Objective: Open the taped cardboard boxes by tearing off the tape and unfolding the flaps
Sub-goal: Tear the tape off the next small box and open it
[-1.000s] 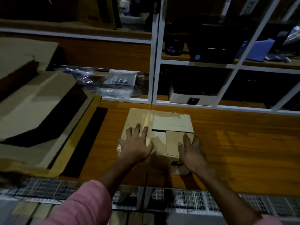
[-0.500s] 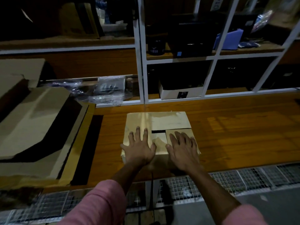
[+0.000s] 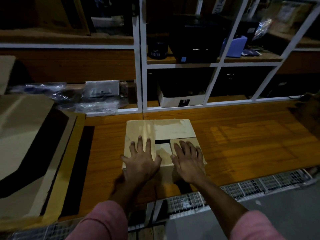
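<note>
The cardboard box (image 3: 161,135) sits on the wooden bench (image 3: 242,144); left hand (image 3: 142,161) and right hand (image 3: 187,161) press flat, fingers spread, probably steadying its flaps.

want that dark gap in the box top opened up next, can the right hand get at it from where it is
Probably yes. The right hand lies flat on the box flap just right of the gap, and nothing covers the gap; the left hand rests on the other side.
</note>
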Action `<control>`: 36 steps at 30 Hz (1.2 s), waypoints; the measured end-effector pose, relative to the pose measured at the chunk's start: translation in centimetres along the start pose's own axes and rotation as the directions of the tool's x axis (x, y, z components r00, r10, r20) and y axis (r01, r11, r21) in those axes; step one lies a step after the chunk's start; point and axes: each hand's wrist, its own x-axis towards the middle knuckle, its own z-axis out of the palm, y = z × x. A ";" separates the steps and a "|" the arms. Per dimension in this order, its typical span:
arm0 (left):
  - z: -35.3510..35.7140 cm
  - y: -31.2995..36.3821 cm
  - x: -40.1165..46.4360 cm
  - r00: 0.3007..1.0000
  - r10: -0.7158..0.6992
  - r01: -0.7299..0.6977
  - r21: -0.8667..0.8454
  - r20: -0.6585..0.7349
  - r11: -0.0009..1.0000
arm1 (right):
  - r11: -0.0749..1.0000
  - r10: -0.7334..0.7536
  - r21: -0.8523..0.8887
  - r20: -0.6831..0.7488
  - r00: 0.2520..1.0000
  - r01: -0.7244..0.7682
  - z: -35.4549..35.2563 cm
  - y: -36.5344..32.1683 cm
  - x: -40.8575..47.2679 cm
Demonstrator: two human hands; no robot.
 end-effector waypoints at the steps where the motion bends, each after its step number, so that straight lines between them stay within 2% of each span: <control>1: -0.1 -0.1 0.3 1.000 0.005 -0.005 -0.001 0.008 1.000 | 1.000 -0.001 0.005 0.007 1.000 0.001 0.0 0.0 0.4; 9: -0.7 -0.1 2.7 0.999 0.048 -0.047 -0.056 0.019 0.997 | 0.999 0.025 0.029 -0.009 1.000 -0.024 -0.1 0.1 2.6; 14: -0.6 -0.2 3.2 0.998 0.061 -0.062 -0.040 -0.033 0.997 | 0.999 0.043 0.008 -0.012 0.999 -0.043 0.0 0.1 3.5; 22: -0.9 0.0 3.7 0.999 0.040 -0.039 -0.038 0.017 0.998 | 1.000 0.027 0.012 -0.023 0.999 -0.026 -0.2 0.3 3.9; 26: -1.2 0.3 3.4 0.999 0.022 -0.020 -0.036 0.049 0.999 | 0.997 0.074 0.036 -0.003 0.997 -0.073 -1.0 -0.7 4.5; 30: -1.8 0.0 3.7 0.996 0.009 -0.005 -0.052 0.084 0.999 | 0.998 -0.052 0.017 -0.068 0.996 0.053 -2.6 -3.0 6.4; 33: -3.3 -0.2 3.9 0.994 0.008 0.005 -0.116 0.112 0.993 | 0.988 -0.074 0.135 -0.020 0.997 0.076 -2.1 -4.0 7.8; 36: -5.7 -0.7 3.3 0.999 0.048 -0.049 -0.252 -0.008 0.967 | 0.993 -0.093 0.073 0.060 0.994 0.089 -0.6 -4.1 8.2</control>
